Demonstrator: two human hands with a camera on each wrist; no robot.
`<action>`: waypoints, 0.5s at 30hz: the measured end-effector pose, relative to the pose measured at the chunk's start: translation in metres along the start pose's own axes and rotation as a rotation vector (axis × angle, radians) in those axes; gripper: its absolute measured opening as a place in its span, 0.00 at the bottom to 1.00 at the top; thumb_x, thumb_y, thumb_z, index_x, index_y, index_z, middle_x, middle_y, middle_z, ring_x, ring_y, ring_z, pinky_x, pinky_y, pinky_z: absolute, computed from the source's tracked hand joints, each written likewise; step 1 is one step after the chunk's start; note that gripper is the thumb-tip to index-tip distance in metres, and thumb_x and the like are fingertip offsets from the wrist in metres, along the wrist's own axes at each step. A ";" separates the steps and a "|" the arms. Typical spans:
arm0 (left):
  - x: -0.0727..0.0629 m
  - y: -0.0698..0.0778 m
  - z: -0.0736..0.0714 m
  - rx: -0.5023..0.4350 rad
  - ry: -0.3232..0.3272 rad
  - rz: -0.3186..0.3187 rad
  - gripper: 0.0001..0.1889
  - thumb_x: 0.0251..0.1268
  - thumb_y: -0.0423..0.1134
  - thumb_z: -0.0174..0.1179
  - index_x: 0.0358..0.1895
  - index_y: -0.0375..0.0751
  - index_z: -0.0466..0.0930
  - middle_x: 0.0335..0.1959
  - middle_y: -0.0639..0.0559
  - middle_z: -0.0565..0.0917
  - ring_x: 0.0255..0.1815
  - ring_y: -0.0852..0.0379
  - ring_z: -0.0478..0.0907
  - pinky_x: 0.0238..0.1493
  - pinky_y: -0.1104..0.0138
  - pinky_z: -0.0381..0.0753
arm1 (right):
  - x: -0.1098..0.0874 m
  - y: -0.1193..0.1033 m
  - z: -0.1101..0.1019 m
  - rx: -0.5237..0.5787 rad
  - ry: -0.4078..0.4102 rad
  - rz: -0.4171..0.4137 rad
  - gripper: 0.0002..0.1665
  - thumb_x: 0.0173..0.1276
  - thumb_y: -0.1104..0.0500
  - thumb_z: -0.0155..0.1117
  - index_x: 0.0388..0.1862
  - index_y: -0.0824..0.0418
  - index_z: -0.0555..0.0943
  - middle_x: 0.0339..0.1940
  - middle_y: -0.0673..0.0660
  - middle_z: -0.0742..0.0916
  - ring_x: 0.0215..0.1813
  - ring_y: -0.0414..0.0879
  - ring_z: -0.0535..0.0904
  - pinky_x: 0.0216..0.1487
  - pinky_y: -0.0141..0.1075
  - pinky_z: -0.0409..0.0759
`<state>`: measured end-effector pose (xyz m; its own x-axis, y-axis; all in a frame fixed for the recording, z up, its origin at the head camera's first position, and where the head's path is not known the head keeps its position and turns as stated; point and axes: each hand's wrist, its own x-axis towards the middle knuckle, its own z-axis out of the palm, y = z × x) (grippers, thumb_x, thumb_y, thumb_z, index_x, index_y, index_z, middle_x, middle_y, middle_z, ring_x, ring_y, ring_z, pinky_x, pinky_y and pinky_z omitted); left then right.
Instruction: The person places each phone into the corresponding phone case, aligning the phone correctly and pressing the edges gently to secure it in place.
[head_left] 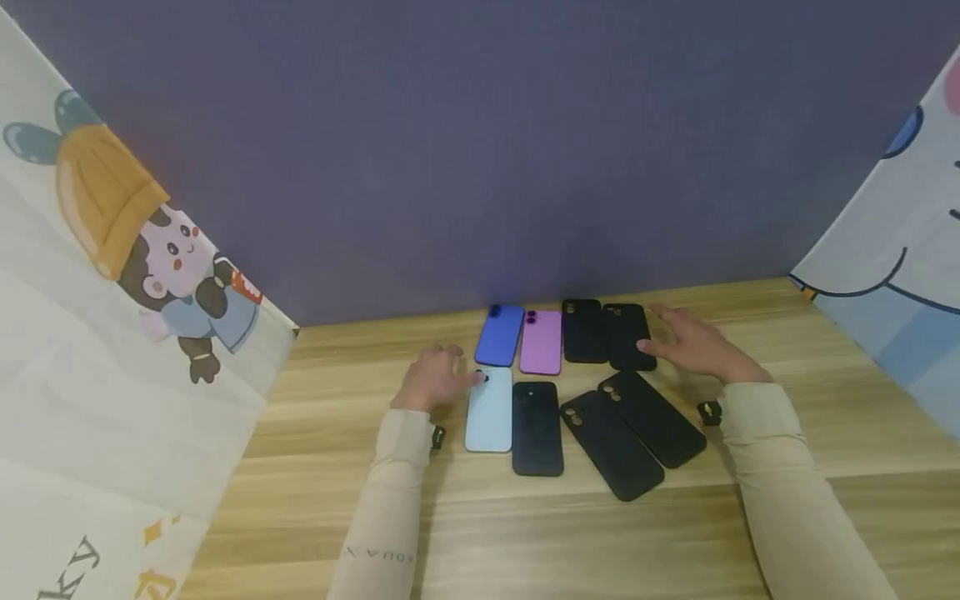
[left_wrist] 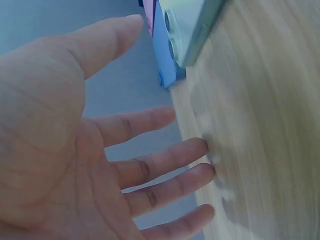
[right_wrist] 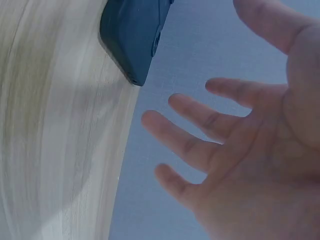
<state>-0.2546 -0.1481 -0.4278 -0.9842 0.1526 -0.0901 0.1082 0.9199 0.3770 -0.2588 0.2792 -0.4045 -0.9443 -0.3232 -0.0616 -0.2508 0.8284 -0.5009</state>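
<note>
My left hand [head_left: 435,379] hovers at the upper left of a light blue phone [head_left: 489,417], its thumb overlapping the camera corner in the head view. In the left wrist view its fingers [left_wrist: 165,160] are spread and hold nothing. My right hand [head_left: 693,343] is beside the rightmost black phone case [head_left: 626,333] of the back row, thumb over that case's right edge. Nothing lies in its palm, and the fingers [right_wrist: 185,140] are relaxed and apart in the right wrist view. A blue phone [head_left: 498,335], a pink phone [head_left: 541,342] and another black case [head_left: 584,331] complete the back row.
In front lie a black phone [head_left: 537,429] and two slanted black cases [head_left: 611,446], one overlapping the other's edge. The wooden table [head_left: 337,500] meets a grey-blue panel [head_left: 480,150] at the back. Printed cloths [head_left: 45,333] flank both sides.
</note>
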 end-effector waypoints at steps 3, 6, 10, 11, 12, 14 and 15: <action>0.001 0.006 -0.001 0.015 -0.021 0.004 0.39 0.65 0.64 0.65 0.71 0.42 0.74 0.72 0.35 0.73 0.72 0.36 0.71 0.69 0.43 0.74 | 0.000 -0.001 0.001 0.025 -0.002 -0.019 0.52 0.78 0.40 0.57 0.81 0.73 0.50 0.78 0.81 0.58 0.77 0.81 0.51 0.71 0.74 0.55; -0.001 0.010 -0.001 0.050 -0.031 0.019 0.38 0.64 0.64 0.65 0.68 0.40 0.76 0.70 0.35 0.75 0.70 0.37 0.73 0.66 0.44 0.76 | 0.002 -0.001 0.003 0.042 -0.014 -0.034 0.50 0.79 0.42 0.57 0.82 0.72 0.50 0.79 0.80 0.58 0.77 0.80 0.51 0.71 0.74 0.56; -0.003 0.015 0.001 0.096 -0.048 0.042 0.38 0.64 0.66 0.64 0.65 0.38 0.77 0.65 0.36 0.77 0.64 0.40 0.76 0.63 0.46 0.79 | 0.002 0.000 0.004 0.048 -0.025 -0.040 0.50 0.79 0.43 0.57 0.81 0.73 0.49 0.79 0.81 0.57 0.77 0.81 0.52 0.70 0.74 0.58; -0.003 0.016 0.002 0.105 -0.056 0.041 0.39 0.64 0.67 0.64 0.65 0.37 0.77 0.64 0.36 0.77 0.63 0.41 0.76 0.62 0.47 0.80 | 0.002 0.001 0.004 0.052 -0.029 -0.037 0.50 0.79 0.43 0.57 0.81 0.73 0.49 0.79 0.81 0.57 0.77 0.81 0.51 0.70 0.74 0.57; -0.004 0.018 0.003 0.110 -0.063 0.040 0.40 0.63 0.68 0.64 0.65 0.36 0.77 0.64 0.36 0.77 0.62 0.41 0.77 0.61 0.48 0.81 | 0.002 0.001 0.004 0.056 -0.032 -0.036 0.50 0.79 0.44 0.58 0.81 0.74 0.49 0.78 0.81 0.57 0.76 0.81 0.52 0.70 0.74 0.58; -0.005 0.021 0.005 0.110 -0.076 0.027 0.43 0.62 0.68 0.64 0.67 0.34 0.75 0.65 0.34 0.76 0.60 0.41 0.77 0.60 0.47 0.81 | 0.002 0.002 0.005 0.061 -0.040 -0.035 0.50 0.79 0.44 0.58 0.81 0.75 0.49 0.78 0.82 0.58 0.76 0.80 0.53 0.70 0.74 0.58; -0.005 0.023 0.006 0.104 -0.084 0.017 0.45 0.61 0.68 0.65 0.69 0.34 0.73 0.68 0.32 0.74 0.61 0.39 0.77 0.60 0.47 0.81 | 0.002 0.003 0.006 0.060 -0.046 -0.036 0.50 0.79 0.44 0.58 0.81 0.75 0.49 0.78 0.82 0.58 0.76 0.80 0.53 0.70 0.74 0.58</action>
<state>-0.2460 -0.1257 -0.4242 -0.9674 0.1942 -0.1627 0.1431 0.9488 0.2817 -0.2601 0.2780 -0.4117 -0.9238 -0.3741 -0.0811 -0.2701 0.7873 -0.5542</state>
